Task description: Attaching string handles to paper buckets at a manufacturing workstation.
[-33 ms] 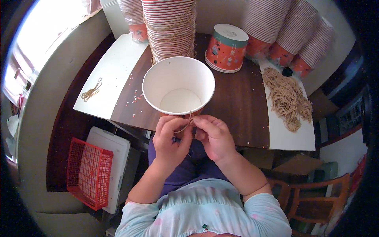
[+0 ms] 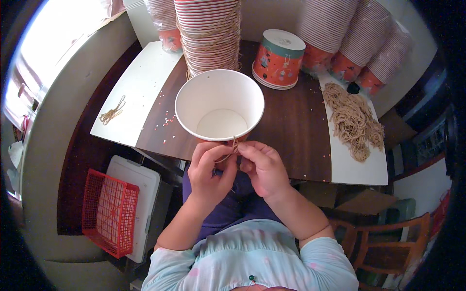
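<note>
Both hands pinch 1 thin tan string (image 2: 228, 154) at the near rim of 1 open white paper cup (image 2: 219, 105). The left hand (image 2: 209, 170) presses thumb and forefinger together on the string's lower part; the right hand (image 2: 262, 167) nips its upper end just below the rim, fingertips almost touching the left's. The cup stands upright at the near edge of the dark wooden table (image 2: 296, 131), its empty inside facing up.

Behind the cup, 1 tall stack of nested striped cups (image 2: 209, 34) is bound with the same kind of string. Right of it, 1 orange patterned cup (image 2: 278, 59) sits upside down. Farther right, 3 leaning stacks of cups (image 2: 354, 39) rest against the wall. 1 heap of cut strings (image 2: 353, 120) lies on the right white board, and 1 small bundle of strings (image 2: 112, 112) on the left white board. On the floor, left of the person, stands 1 red mesh basket (image 2: 109, 212).
</note>
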The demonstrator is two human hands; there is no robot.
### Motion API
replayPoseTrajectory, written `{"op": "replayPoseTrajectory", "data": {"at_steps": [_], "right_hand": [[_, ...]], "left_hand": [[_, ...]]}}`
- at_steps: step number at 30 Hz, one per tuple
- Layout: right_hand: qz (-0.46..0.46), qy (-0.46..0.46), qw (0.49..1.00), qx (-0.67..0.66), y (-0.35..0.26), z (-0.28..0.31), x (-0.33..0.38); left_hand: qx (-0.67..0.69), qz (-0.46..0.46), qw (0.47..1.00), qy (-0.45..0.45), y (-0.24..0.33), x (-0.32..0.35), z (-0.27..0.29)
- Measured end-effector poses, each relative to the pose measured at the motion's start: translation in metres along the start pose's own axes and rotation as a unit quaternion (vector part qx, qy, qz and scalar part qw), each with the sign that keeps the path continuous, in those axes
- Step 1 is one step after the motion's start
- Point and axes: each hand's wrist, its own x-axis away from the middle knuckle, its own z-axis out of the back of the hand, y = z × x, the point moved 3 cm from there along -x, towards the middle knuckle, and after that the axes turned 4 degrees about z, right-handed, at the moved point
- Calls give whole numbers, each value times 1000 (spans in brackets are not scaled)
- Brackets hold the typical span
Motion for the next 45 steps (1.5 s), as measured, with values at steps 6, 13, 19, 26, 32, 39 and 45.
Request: {"op": "replayPoseTrajectory", "data": {"at_steps": [6,13,19,26,32,39,45], "right_hand": [[11,9,1000,9,-2,-3,2],[14,5,1000,9,-2,-3,1],[21,13,999,21,-1,-3,1],[-19,-7,1000,5,-6,-6,-5],[-19,-13,1000,12,-5,-1,-9],[7,-19,996,87,-14,-3,-9],[129,-26,953,273,-21,-1,-9]], "left_hand": [[-66,-72,995,-17,9,-4,3],[-95,-116,989,-14,11,-4,3],[-108,-144,984,2,6,-4,3],[-49,-73,996,-26,8,-6,9],[9,-13,999,-28,1,-5,10],[39,9,999,-13,-3,-7,12],[43,34,998,-18,-3,-7,12]]}}
